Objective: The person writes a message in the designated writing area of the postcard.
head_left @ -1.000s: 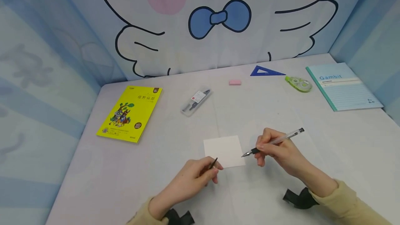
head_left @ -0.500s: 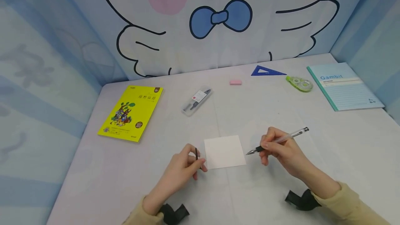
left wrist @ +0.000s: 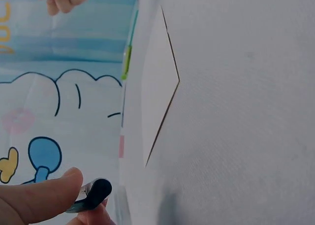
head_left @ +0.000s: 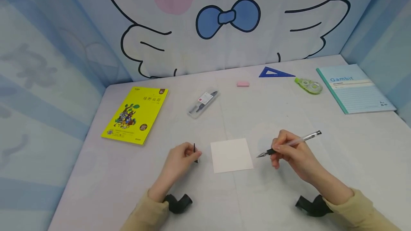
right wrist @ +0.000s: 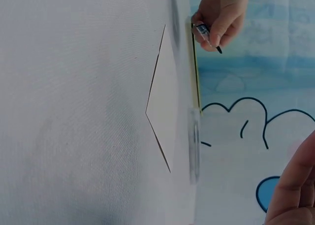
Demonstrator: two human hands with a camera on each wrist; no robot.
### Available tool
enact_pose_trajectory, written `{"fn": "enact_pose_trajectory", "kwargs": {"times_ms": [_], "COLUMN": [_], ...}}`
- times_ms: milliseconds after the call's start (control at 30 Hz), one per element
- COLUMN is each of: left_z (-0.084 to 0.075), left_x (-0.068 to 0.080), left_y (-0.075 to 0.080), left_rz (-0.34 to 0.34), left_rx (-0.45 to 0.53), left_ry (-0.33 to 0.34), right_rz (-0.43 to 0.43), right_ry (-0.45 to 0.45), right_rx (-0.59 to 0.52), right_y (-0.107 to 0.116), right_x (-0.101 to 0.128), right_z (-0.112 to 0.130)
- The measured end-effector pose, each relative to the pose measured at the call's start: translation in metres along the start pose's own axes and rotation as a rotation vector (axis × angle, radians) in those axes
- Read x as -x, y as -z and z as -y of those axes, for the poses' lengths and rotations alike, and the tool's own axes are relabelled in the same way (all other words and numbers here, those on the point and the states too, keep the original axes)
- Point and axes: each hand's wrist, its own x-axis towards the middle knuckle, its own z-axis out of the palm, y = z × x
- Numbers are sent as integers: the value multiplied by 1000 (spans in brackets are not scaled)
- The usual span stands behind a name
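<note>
In the head view, my right hand [head_left: 295,156] grips a clear-barrelled gel pen [head_left: 293,143] with a black grip, its bare tip pointing left. That tip is just off the right edge of a blank white square of paper [head_left: 232,155] on the table. My left hand [head_left: 179,159], left of the paper, pinches a small pen cap [head_left: 194,152] between thumb and fingers. Seen close in the left wrist view, the cap [left wrist: 93,194] is clear with a black part. In the right wrist view only some fingers [right wrist: 295,185] of my right hand show, at the lower right.
A yellow book [head_left: 135,117] lies at the left of the table [head_left: 128,181]. Behind the paper are a clear compass case [head_left: 203,103], a pink eraser [head_left: 243,84], a blue set square [head_left: 274,73] and a green correction tape [head_left: 309,86]. A light-blue notebook [head_left: 356,93] is at the back right.
My left hand has moved left with the cap, from over the paper's lower-left corner to beside it. My right hand has drawn slightly right, taking the pen tip off the paper.
</note>
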Motion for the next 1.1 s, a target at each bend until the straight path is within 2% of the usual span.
{"fn": "enact_pose_trajectory", "kwargs": {"times_ms": [233,467,767,1100], "left_z": [10,17,21,19], "left_x": [-8,-9,-8,-7], "left_y": [-3,-6,-8,-8], "left_rz": [16,47,-2,-5], "left_rx": [-25,-55,-145,-167], "left_ry": [5,-3,-38,-21], "right_rz": [-1,-18,-19,-23], "right_ry": [-1,-13,5,-24], "right_rx": [-8,12,14,34], "right_y": [2,4,9,10], "right_x": [-1,-3,-3,-5], "right_z": [-1,-4,-11,-12]}}
